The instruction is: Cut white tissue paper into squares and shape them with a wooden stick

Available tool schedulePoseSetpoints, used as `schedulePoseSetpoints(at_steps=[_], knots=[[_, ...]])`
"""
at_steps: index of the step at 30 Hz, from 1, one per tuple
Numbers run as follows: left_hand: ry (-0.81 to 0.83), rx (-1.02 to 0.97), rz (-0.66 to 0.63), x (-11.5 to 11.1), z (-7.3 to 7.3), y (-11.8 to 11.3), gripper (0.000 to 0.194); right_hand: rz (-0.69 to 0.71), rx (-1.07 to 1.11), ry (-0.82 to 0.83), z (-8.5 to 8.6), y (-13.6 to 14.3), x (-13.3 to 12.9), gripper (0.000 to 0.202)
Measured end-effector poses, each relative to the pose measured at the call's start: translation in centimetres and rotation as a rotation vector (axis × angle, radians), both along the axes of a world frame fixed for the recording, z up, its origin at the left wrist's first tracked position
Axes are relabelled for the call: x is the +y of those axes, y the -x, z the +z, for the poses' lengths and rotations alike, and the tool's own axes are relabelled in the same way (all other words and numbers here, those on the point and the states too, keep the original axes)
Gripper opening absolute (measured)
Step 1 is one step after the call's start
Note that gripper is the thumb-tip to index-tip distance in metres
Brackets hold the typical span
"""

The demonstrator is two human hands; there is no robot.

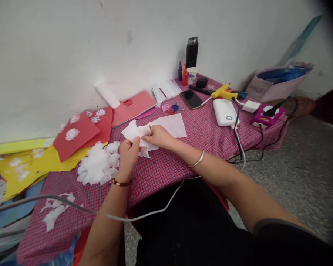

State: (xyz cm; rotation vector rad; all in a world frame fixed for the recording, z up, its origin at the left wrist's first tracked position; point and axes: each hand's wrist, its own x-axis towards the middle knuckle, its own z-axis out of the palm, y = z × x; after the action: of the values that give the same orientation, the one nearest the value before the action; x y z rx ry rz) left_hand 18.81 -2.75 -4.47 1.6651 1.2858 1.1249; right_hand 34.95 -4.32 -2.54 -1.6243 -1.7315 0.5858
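A crumpled piece of thin white paper (pixel 131 131) is held between my two hands above the checked tablecloth. My left hand (pixel 129 152) pinches its lower edge, thumb on top. On the paper's right side, my right hand (pixel 158 136) is closed round a thin stick-like item (pixel 150 128), whose tip shows above the fingers; its lower part is hidden. A flat white sheet (pixel 173 125) lies behind my right hand. To the left of my left hand is a heap of torn or cut white paper pieces (pixel 96 166).
Red cards (pixel 76 135) and yellow sheets (pixel 16 166) with paper flowers lie left. A phone (pixel 192 99), yellow glue gun (pixel 224 92), white power bank (pixel 224 112) and purple socket block (pixel 268 115) stand right. Bottles and a cup (pixel 192 75) are behind. A cable (pixel 122 218) crosses in front.
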Motion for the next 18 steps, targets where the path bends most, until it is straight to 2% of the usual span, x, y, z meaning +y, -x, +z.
schedulePoseSetpoints(at_steps=[3,6,11,14,18], knots=[[0.0,-0.021,0.013,-0.2,0.3,-0.1,0.024,-0.03,-0.013,0.021,0.1,-0.1,0.0,0.029],[0.042,-0.139,-0.023,-0.4,0.6,-0.7,0.016,-0.008,0.021,-0.014,-0.1,-0.1,0.1,0.025],[0.016,-0.383,-0.105,-0.2,0.8,-1.2,0.037,0.045,0.194,-0.065,-0.5,0.0,0.4,0.026],[-0.057,-0.367,-0.111,-0.2,0.9,-1.2,0.04,0.073,0.282,-0.038,-0.5,-0.1,0.5,0.028],[-0.174,-0.192,-0.077,-0.7,0.7,-1.2,0.035,0.114,0.464,-0.037,-0.5,0.0,0.6,0.018]])
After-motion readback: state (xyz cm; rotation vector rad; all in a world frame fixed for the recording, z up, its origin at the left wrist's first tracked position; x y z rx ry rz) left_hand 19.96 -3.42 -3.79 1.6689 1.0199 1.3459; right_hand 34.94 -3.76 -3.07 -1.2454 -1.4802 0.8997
